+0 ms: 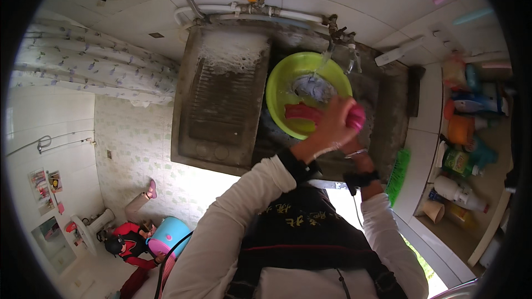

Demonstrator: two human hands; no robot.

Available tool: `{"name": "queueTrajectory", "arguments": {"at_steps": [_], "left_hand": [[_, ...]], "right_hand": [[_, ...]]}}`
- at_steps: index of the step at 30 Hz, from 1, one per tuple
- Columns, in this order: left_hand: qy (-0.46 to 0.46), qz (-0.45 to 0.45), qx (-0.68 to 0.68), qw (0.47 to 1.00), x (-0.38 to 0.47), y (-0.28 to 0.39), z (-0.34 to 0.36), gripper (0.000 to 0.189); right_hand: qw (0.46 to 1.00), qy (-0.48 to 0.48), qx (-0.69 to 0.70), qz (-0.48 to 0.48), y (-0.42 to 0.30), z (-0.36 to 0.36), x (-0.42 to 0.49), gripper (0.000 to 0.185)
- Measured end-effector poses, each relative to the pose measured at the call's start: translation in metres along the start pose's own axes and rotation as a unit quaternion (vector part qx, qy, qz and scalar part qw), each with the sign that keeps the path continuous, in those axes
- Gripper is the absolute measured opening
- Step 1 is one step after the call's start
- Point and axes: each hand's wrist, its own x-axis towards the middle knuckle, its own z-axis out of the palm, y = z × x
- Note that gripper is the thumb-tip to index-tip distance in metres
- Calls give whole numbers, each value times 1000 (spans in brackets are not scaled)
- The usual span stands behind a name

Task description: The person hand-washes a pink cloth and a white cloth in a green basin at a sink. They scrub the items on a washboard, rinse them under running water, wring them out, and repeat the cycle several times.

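My left hand [334, 124] is closed around a wet pink-red cloth [356, 117], over the near right rim of a yellow-green plastic basin [274, 110]. A red length of cloth [301, 111] trails to the left over the basin. My right hand [351, 146] is close against the left one, low and partly hidden behind it; its fingers do not show. In the basin's water lies a bunched pale lavender cloth [315, 87]. Water runs from a tap [340, 33] into the basin, which sits in a dark stone sink [392, 104].
Left of the basin is a ridged washboard slab [220, 104] with suds. A white-handled brush [399, 51] and green bristles [398, 176] are at the right. Bottles [455, 162] crowd a right-hand shelf. At lower left, another person [129, 241] handles a blue and pink bucket [171, 234].
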Motion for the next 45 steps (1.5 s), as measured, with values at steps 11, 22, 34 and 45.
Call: {"name": "queueTrajectory", "arguments": {"at_steps": [11, 22, 34, 45], "left_hand": [[61, -123, -421, 897, -21, -36, -108, 43], [58, -232, -694, 679, -40, -66, -68, 44], [-48, -362, -726, 583, -27, -63, -62, 77], [-5, -306, -742, 596, -20, -60, -38, 50]], "right_hand": [[944, -279, 117, 130, -28, -24, 36, 60], [788, -291, 433, 327, -39, -9, 20, 52], [813, -386, -204, -384, -71, -10, -14, 31], [913, -386, 41, -124, -43, -29, -3, 38]]}}
